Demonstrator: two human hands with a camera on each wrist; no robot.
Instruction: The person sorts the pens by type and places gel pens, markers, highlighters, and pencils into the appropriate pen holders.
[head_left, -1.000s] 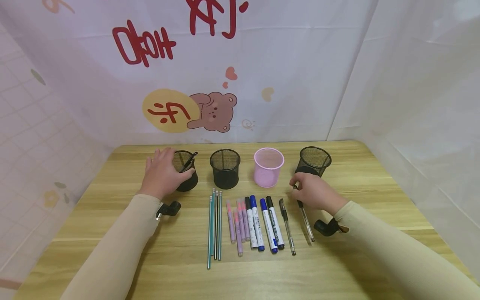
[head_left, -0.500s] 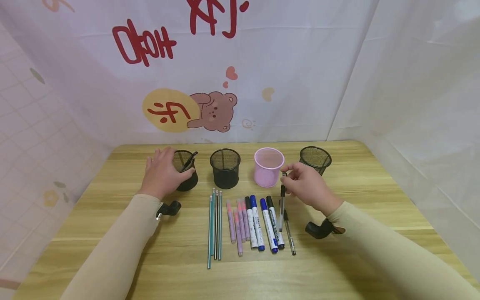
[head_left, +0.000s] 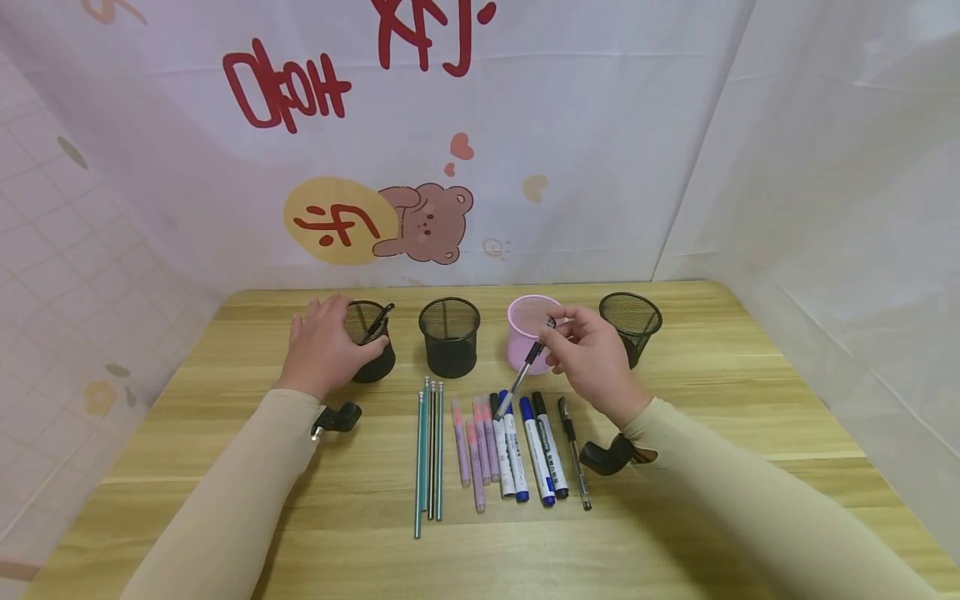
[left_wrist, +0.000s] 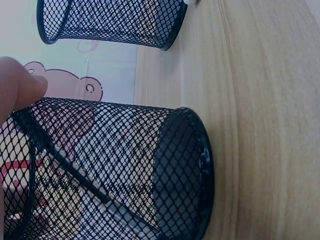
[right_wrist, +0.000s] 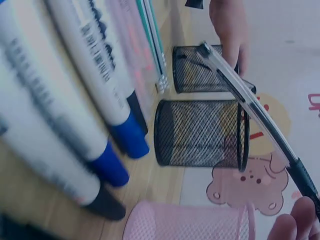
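My left hand (head_left: pixel 324 350) holds the leftmost black mesh pen cup (head_left: pixel 373 365), fingers around its far side and thumb at the near rim. One black pen (left_wrist: pixel 85 180) leans inside that cup, visible through the mesh in the left wrist view. With thumb and fingertips, my right hand (head_left: pixel 596 362) pinches a clear-barrelled gel pen (head_left: pixel 517 382) by its black end. The pen slants down to the left over the markers, and the hand overlaps the pink mesh cup (head_left: pixel 525 354). A similar gel pen (head_left: pixel 574 454) lies on the table below my right wrist.
Two more black mesh cups stand in the row, one left of the pink cup (head_left: pixel 452 354) and one at the right end (head_left: pixel 633 321). In front lie teal and black pencils (head_left: pixel 430 458), pink highlighters (head_left: pixel 477 454) and blue and black whiteboard markers (head_left: pixel 534 450). A printed cloth (head_left: pixel 585 108) hangs behind.
My right hand has lifted the gel pen from the table's right side and carried it left, past the pink cup's front. The left hand stays on its cup.
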